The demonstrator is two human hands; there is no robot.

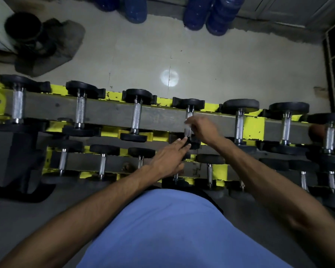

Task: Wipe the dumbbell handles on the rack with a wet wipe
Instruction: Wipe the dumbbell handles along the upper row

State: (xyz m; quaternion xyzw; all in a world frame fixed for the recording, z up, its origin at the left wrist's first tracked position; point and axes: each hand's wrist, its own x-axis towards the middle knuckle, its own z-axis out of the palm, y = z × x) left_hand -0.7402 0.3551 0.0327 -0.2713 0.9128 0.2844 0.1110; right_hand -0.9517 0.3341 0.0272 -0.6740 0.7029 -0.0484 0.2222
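A yellow two-tier rack [253, 126] holds several black dumbbells with chrome handles. My right hand [203, 128] curls round the handle of the fourth dumbbell from the left [189, 106] on the top tier, with a pale wet wipe [188, 125] wrapped against the chrome. My left hand [170, 155] reaches in from below with straight fingers, its fingertips touching the near black head of that same dumbbell. The lower part of the handle is hidden by my fingers.
Other chrome handles lie left [136, 118] and right [239, 124] on the top tier, more on the lower tier [103, 164]. Blue water jugs [209, 14] stand on the floor beyond the rack. A black bucket [23, 26] sits on a mat far left.
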